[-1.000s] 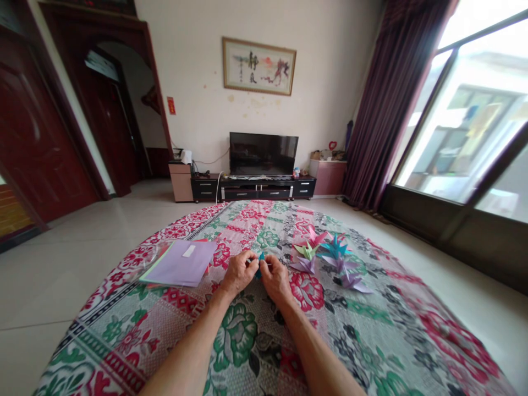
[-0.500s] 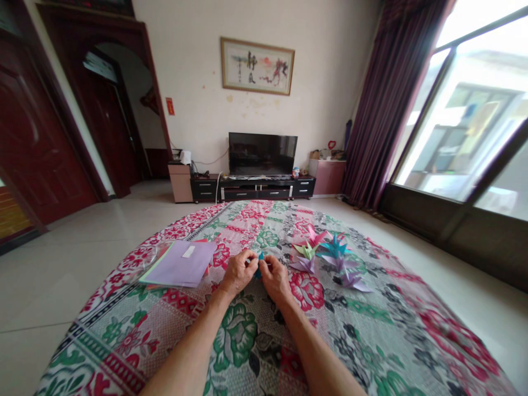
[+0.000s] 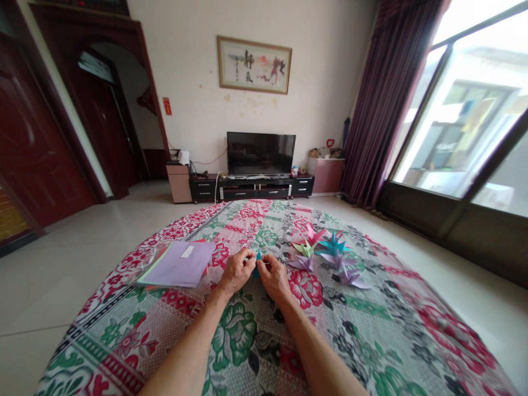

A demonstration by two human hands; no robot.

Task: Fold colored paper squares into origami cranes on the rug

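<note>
A small teal folded paper piece (image 3: 258, 265) stands between my hands over the middle of the table, its pointed tip upward. My left hand (image 3: 240, 269) pinches it from the left with thumb and forefinger. From the right, my right hand (image 3: 272, 273) pinches it too, with the fingers curled. Much of the paper is hidden by the fingers. To the right lie several folded paper shapes with pointed tips: a pink one (image 3: 312, 234), a teal one (image 3: 335, 243), a green one (image 3: 304, 248) and purple ones (image 3: 353, 279).
A stack of coloured paper sheets (image 3: 177, 268), purple on top with a small white label, lies left of my hands. A flowered cloth (image 3: 235, 335) covers the round table. Beyond it stand a television (image 3: 261, 154) and a low black cabinet (image 3: 243, 192).
My hands stay nearly in place on the teal paper, and slightly more of its upright tip shows between the fingers. The whole view has shifted slightly.
</note>
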